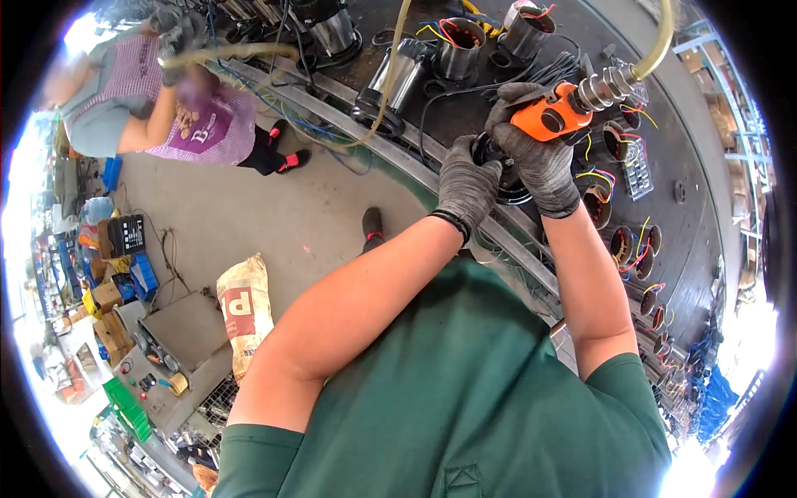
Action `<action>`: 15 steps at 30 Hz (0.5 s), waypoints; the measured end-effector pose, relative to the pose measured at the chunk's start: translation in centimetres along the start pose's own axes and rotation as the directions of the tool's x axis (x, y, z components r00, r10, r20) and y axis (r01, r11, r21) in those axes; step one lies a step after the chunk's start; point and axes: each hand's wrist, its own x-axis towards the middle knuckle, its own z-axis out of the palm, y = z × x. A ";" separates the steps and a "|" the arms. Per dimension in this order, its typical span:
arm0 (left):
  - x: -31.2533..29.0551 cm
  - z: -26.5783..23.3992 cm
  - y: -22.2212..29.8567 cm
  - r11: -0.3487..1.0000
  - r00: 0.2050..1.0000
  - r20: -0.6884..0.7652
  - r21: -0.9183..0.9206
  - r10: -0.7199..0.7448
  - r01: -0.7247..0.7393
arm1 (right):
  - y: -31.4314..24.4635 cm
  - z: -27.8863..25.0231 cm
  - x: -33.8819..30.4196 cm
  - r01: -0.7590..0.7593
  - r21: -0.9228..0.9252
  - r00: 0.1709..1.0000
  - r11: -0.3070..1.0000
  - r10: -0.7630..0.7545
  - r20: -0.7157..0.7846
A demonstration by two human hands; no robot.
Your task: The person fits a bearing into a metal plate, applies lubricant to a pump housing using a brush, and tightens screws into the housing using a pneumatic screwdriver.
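My right hand (535, 158), in a grey knit glove, is wrapped round an orange air-powered driver (550, 118). A metal coil spring (610, 88) surrounds the hose end of the driver, and a yellowish hose (660, 46) runs up from it. My left hand (467, 184), gloved alike, is closed at the edge of a black round part (515, 197) on the bench. Both hands and the driver cover most of that part, and the driver's tip is hidden. Just beyond my hands stands a steel cylinder (459, 60) with coloured wires coming out of its top.
Several open steel cylinders (621, 242) with wires line the dark bench (685, 232) to the right. A clear tray of small parts (638, 173) lies there. Another person (158, 104) works at the far left. A paper sack (245, 311) stands on the floor; hoses cross the bench edge.
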 end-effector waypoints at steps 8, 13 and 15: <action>0.1 0.3 -1.1 0.997 0.995 -0.066 -0.014 0.070 -0.071 | 1.5 -0.5 0.1 0.019 0.096 0.999 0.995 -0.023 0.035; 0.4 0.4 -1.7 0.998 0.997 -0.045 -0.008 0.066 -0.066 | 0.9 -1.5 0.5 -0.023 0.173 0.999 0.985 0.026 -0.018; 0.4 0.3 -1.6 0.998 0.997 -0.050 -0.031 0.055 -0.057 | 0.6 -0.9 0.4 -0.032 0.167 0.998 0.985 0.039 -0.039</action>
